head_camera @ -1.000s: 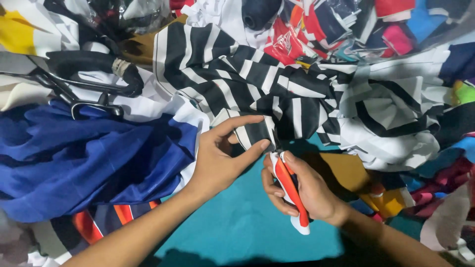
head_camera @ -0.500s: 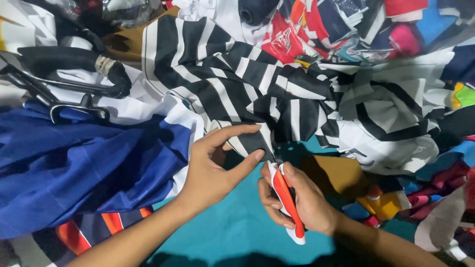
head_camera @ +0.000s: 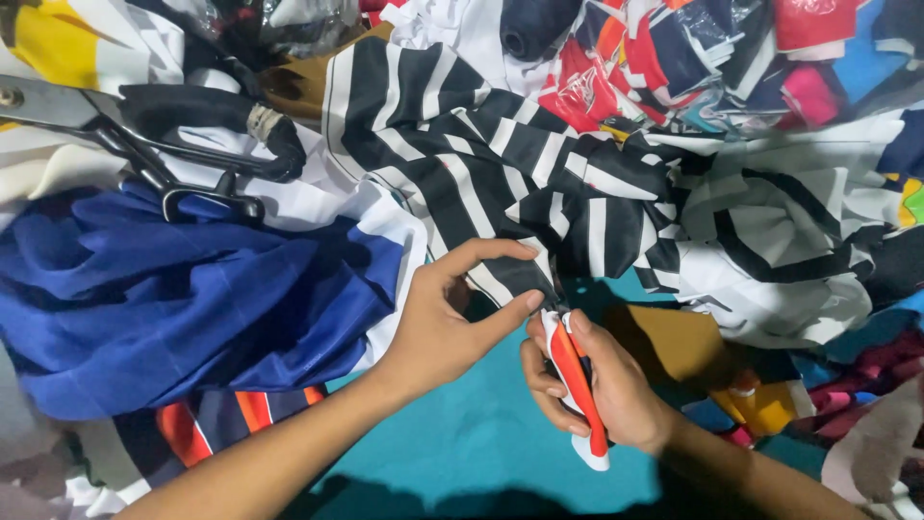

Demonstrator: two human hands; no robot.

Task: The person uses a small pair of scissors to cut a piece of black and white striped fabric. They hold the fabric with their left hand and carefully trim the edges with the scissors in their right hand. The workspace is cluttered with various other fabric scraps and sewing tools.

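Observation:
My left hand [head_camera: 443,323] pinches the lower edge of a black-and-white striped cloth [head_camera: 481,164] between thumb and forefinger. Just to its right, my right hand [head_camera: 602,395] is closed around a small red-and-white cutting tool [head_camera: 577,390], whose tip touches the same cloth edge. The tool's blade is hidden by the fabric and my fingers. Teal fabric [head_camera: 481,433] lies under both hands.
Large black-handled scissors [head_camera: 164,135] lie at the upper left on white cloth. A crumpled blue cloth [head_camera: 173,299] fills the left. More striped black-and-white fabric [head_camera: 780,231] and a heap of multicoloured scraps [head_camera: 712,58] lie to the right and at the top.
Both hands have stayed at the striped cloth's edge. The left thumb and forefinger have spread a little along the edge; the view has shifted slightly.

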